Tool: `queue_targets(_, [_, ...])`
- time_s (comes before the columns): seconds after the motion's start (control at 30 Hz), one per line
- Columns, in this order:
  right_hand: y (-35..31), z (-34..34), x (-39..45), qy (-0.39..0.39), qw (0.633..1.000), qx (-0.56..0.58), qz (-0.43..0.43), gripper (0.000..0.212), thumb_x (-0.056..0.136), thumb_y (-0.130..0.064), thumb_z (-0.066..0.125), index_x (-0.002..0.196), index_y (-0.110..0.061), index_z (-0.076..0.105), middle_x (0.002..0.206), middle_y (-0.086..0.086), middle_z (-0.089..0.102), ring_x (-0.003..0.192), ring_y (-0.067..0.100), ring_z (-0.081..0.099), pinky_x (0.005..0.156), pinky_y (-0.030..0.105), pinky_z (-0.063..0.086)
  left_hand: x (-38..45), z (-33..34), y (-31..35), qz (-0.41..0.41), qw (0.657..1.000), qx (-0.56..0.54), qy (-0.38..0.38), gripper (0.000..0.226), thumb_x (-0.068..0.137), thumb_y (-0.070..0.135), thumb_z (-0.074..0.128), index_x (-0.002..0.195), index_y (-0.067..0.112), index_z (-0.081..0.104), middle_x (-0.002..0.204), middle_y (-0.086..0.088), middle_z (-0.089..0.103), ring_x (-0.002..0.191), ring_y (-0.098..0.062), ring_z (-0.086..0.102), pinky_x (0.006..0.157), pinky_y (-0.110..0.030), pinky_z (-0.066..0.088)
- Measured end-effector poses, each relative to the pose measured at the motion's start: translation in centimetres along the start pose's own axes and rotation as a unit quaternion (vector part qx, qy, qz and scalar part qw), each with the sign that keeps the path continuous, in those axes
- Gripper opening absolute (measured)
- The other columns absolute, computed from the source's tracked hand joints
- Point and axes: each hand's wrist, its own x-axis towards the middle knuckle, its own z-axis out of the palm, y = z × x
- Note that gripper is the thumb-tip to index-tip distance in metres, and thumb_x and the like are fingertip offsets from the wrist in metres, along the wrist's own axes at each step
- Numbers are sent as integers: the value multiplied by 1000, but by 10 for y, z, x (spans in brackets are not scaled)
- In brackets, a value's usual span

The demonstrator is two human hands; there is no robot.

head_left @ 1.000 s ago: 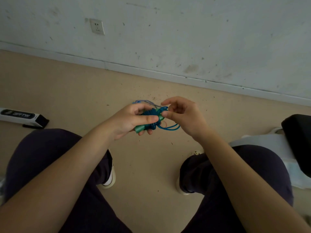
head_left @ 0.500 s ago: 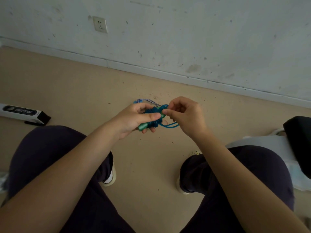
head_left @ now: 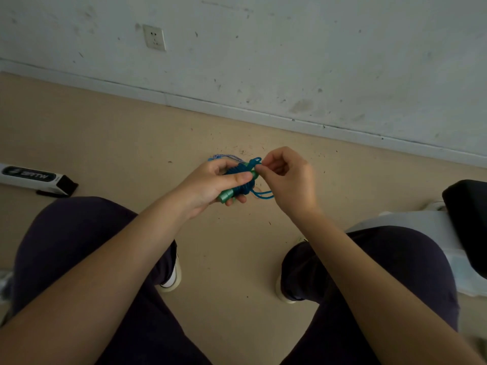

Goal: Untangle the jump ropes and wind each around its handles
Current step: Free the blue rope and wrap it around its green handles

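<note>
**Blue rope bundled on green handles**

We see dark-trousered knees [head_left: 87,248] nearest; above them our left hand [head_left: 210,184] grips the green handles [head_left: 227,194] wound with blue rope [head_left: 241,180]; our right hand [head_left: 288,180] pinches a rope loop at the bundle's top; beyond, a boxed item [head_left: 34,179] on the floor, then a wall socket [head_left: 154,37].

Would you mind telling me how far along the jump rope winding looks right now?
Mostly done: the blue cord is already coiled around the green plastic handles, gripped by the left hand. In hand: the right hand pinches the cord's end loop. Left: securing the loose blue strands. A striped rope peeks behind, state unclear.
</note>
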Motion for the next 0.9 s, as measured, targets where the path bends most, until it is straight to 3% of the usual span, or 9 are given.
queue_targets(0.2, [-5,0,-3,-12,999,-7,-44,17,81,-4,74,82,-13,60,76,-2,61,67,3,55,62,14,45,-2,-4,2,-5,999,14,-41,26,87,19,71,110,12,63,82,-2,75,65,-19,68,49,-24,45])
queue_targets(0.33, [-4,-8,3,-84,995,56,24,23,80,0,75,91,-16,63,73,-1,55,64,7,52,62,20,46,-2,-9,3,6,998,48,-49,31,79,22,75,107,13,64,82,-3,74,65,-22,68,47,-24,45])
queue_targets(0.43, [-1,-15,8,-170,977,97,83,24,83,0,73,105,-10,70,73,7,50,58,9,49,58,22,45,-3,-11,3,7,996,72,-58,33,76,24,77,106,15,65,80,-1,74,64,-21,68,47,-24,43])
queue_targets(0.57, [-3,-19,7,-220,962,116,114,21,85,1,70,105,2,66,72,6,53,55,5,55,59,19,47,-1,-13,1,-5,992,118,-38,38,80,22,78,113,10,63,82,-3,74,66,-21,69,48,-26,44])
queue_targets(0.67, [-3,-16,6,-210,968,81,107,6,86,-6,71,90,-10,67,77,4,62,64,5,60,67,20,50,0,-11,0,-10,990,139,-20,34,84,21,77,112,9,62,81,-3,74,64,-19,69,48,-26,44])
queue_targets(0.73, [-1,-14,4,-176,979,32,96,8,87,-11,71,83,-16,67,86,3,67,78,8,62,77,22,51,0,-10,0,-14,987,156,-20,32,84,22,78,110,12,63,82,-2,74,66,-19,70,48,-26,44])
queue_targets(0.9, [-3,-13,8,-106,985,100,92,7,94,-7,60,88,-9,64,90,9,70,84,13,63,80,28,51,5,-12,-6,-26,977,211,25,34,82,24,80,107,13,61,84,-6,73,61,-18,69,46,-27,44])
